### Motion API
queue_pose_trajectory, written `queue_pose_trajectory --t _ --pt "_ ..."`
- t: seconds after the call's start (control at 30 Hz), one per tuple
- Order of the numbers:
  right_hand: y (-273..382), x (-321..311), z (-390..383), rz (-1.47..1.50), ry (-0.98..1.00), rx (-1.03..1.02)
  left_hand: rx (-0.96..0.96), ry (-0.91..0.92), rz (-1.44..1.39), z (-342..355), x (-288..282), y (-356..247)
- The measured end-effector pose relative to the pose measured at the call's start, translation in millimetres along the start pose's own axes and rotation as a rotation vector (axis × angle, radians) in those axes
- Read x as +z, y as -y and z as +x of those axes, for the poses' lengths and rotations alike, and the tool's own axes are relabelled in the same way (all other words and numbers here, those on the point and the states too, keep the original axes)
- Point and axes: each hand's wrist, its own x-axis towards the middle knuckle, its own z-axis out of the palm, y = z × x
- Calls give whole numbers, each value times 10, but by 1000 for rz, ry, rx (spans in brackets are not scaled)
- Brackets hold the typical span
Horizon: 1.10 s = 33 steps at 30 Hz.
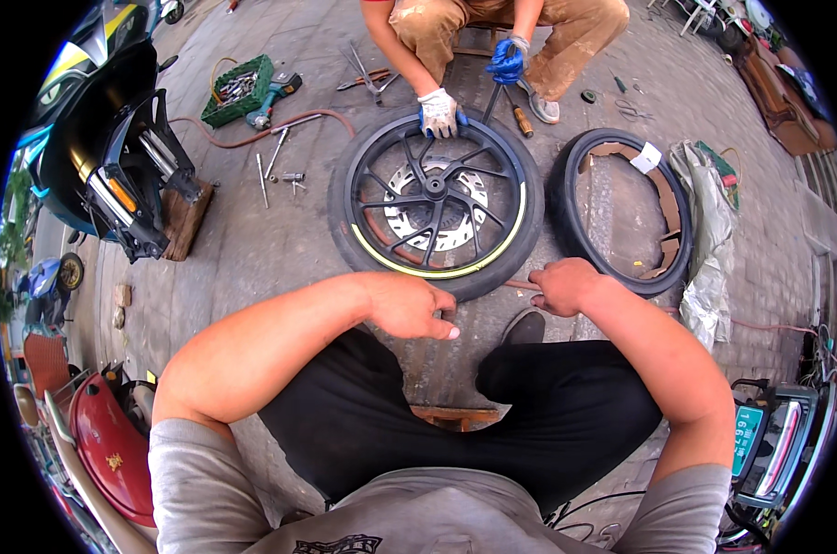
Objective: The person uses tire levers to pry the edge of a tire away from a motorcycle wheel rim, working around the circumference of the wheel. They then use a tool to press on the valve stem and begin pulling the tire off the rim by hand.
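A black spoked wheel (435, 187) with its tire (349, 242), a brake disc and a yellow-green rim stripe lies flat before me. My left hand (409, 307) is by the tire's near edge, fingers loosely bent, thumb stretched out, holding nothing visible. To the right, my right hand (566, 286) is between this wheel and a loose tire (563, 189), its index finger stretched toward the wheel. Across from me, a co-worker's gloved hand (439, 114) presses on the far side of the wheel. The co-worker's other, blue-gloved hand (508, 61) grips a dark tire lever (492, 102) at the rim.
A screwdriver (522, 117) lies beside the lever. At the left are a green crate of tools (238, 90), a cordless drill (269, 103), wrenches (277, 148) and a motorcycle front end on a wood block (186, 222). Crumpled plastic wrapping (711, 249) and a red hose (224, 140) lie on the ground.
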Motion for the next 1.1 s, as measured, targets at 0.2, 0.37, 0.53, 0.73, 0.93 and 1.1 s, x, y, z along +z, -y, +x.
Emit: queue_pose_trajectory --t 0.2,0.37,0.53,0.73,0.93,1.1 --pt "41 -29 53 54 -38 -32 43 -43 0 13 29 18" --pt "26 -48 64 32 15 4 28 -22 -7 -30 40 53" --pt "60 -82 64 62 3 -15 0 -28 -22 -69 -17 34" --pt "148 -126 268 -122 64 6 -169 -130 -403 -172 -292 505" --pt "567 -207 1352 24 -215 -44 -321 -455 206 428 268 2117" --pt "1184 294 1872 180 -124 -8 -252 -394 557 880 767 2510"
